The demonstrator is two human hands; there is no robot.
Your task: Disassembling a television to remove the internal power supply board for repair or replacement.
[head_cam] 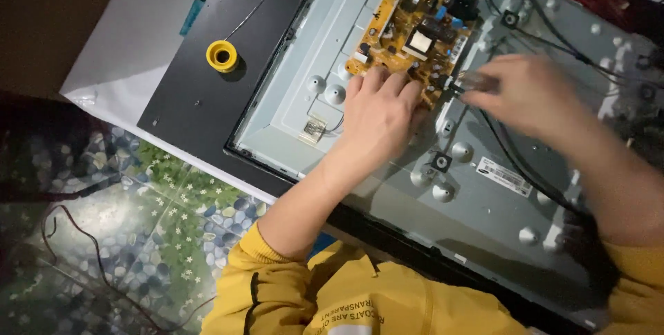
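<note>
Pressing my left hand (379,110) flat on the circuit board (409,34) at center frame — right hand (529,93) pinches a blurred clear-handled tool (476,82) just beside it.

Repair workshop — opened television (387,189), solder spool (222,55)

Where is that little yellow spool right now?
The yellow spool sits on the black panel, upper left in the head view, left of the grey metal back, away from both hands.

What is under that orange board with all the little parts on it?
The orange circuit board lies on the grey metal back panel of an opened flat screen. The left hand rests on its lower edge. What sits directly beneath the board is covered.
</note>
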